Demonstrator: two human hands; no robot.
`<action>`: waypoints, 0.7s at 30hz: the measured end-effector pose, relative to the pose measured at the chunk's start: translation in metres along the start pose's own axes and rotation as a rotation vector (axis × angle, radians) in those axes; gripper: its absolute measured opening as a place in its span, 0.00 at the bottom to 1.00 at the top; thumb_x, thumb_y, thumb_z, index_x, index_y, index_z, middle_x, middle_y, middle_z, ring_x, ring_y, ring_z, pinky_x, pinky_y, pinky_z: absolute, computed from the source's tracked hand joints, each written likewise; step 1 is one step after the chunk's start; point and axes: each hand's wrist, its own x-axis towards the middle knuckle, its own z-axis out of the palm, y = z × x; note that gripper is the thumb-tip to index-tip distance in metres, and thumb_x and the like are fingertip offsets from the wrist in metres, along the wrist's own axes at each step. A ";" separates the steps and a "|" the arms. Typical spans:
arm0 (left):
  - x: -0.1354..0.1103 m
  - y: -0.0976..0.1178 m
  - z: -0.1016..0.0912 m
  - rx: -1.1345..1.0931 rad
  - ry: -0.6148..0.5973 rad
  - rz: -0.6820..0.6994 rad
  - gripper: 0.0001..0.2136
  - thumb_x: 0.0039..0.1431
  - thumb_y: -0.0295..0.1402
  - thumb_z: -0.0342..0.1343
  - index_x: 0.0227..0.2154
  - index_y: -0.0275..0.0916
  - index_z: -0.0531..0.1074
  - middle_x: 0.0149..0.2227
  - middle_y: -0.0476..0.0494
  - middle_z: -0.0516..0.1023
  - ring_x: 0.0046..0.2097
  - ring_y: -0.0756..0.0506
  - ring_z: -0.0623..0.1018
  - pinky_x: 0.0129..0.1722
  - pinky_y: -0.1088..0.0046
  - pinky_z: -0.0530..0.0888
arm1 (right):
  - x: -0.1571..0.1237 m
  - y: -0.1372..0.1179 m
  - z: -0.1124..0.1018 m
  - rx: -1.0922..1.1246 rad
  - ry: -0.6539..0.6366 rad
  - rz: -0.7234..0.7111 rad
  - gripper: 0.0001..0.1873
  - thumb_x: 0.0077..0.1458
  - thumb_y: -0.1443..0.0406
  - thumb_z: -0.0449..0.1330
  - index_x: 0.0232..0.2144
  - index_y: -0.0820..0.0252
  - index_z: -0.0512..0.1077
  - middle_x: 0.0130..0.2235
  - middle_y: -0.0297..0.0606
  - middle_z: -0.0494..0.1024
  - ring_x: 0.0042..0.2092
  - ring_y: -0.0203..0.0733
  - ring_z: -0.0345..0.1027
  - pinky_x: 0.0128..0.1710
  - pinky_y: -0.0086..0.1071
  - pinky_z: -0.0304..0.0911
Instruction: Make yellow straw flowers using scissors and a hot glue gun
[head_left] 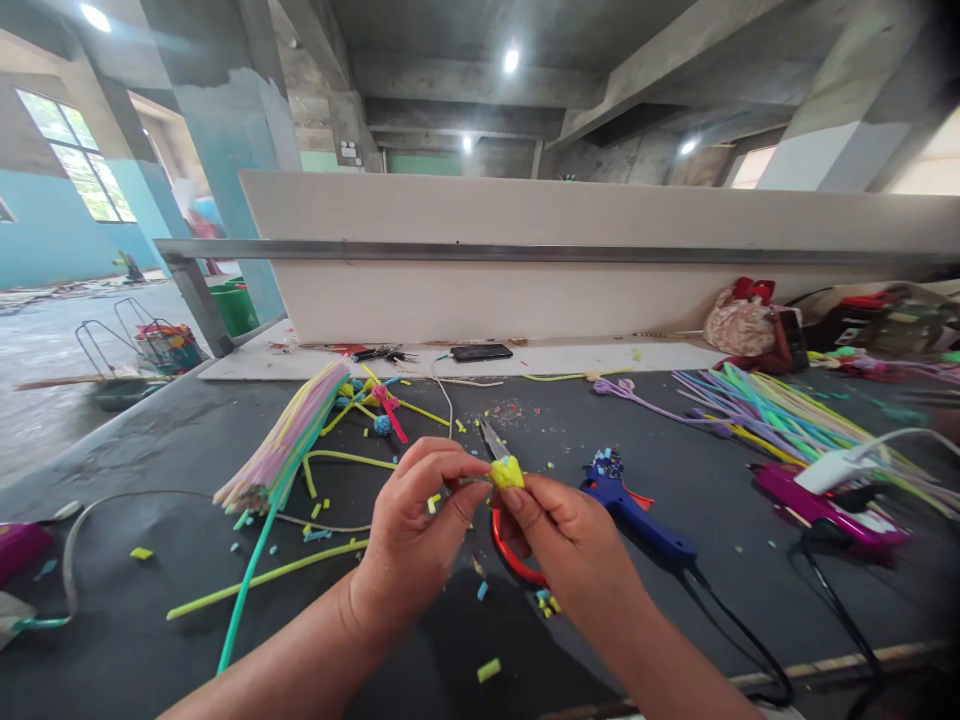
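While the right hand [574,540] pinches a small yellow piece [507,472] between thumb and finger, the left hand [409,525] closes thumb and forefinger at its left edge — both hands seem to grip the one piece, held up over the red-handled scissors [517,560] and the dark tabletop [135,650]. The step in hand looks like fine fingertip shaping of that piece. The next move on it, I judge, calls for a steady right pinch and a light left one, since anything so soft probably squashes easily. Just right of the right hand lies a blue glue gun [645,515], its cord trailing toward the near edge.

As for containers, a green bin [236,308] stands on the floor past the tabletop's left end, its contents impossible to make out. Farther left, a tub [178,350] holds red and other bright stuff — too blurred to name. At the back right sits a floral bag [739,322] with red handles; what it holds does not show
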 end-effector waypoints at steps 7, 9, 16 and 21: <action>0.004 0.003 0.000 0.156 0.001 0.134 0.05 0.51 0.23 0.57 0.30 0.38 0.72 0.31 0.46 0.72 0.34 0.50 0.73 0.34 0.76 0.70 | -0.002 -0.001 -0.001 -0.213 0.112 -0.230 0.18 0.58 0.60 0.51 0.19 0.59 0.67 0.18 0.31 0.65 0.22 0.33 0.59 0.24 0.26 0.52; 0.004 0.003 0.000 0.162 0.014 0.152 0.04 0.51 0.23 0.58 0.29 0.37 0.72 0.30 0.46 0.72 0.33 0.50 0.73 0.33 0.76 0.71 | -0.002 -0.001 -0.001 -0.222 0.124 -0.248 0.18 0.58 0.60 0.50 0.19 0.60 0.66 0.18 0.30 0.65 0.22 0.32 0.59 0.23 0.25 0.53; 0.003 0.002 0.000 0.141 0.009 0.135 0.04 0.50 0.22 0.58 0.29 0.36 0.71 0.29 0.46 0.71 0.33 0.51 0.73 0.33 0.77 0.71 | -0.003 -0.001 0.002 -0.224 0.137 -0.247 0.18 0.59 0.62 0.50 0.18 0.60 0.67 0.18 0.30 0.66 0.21 0.31 0.60 0.23 0.24 0.54; 0.004 0.003 0.000 0.184 0.009 0.191 0.04 0.51 0.21 0.58 0.29 0.35 0.72 0.29 0.46 0.72 0.33 0.52 0.73 0.33 0.78 0.71 | -0.004 -0.001 0.003 -0.202 0.123 -0.224 0.18 0.58 0.61 0.51 0.18 0.60 0.67 0.18 0.30 0.66 0.21 0.31 0.60 0.23 0.24 0.54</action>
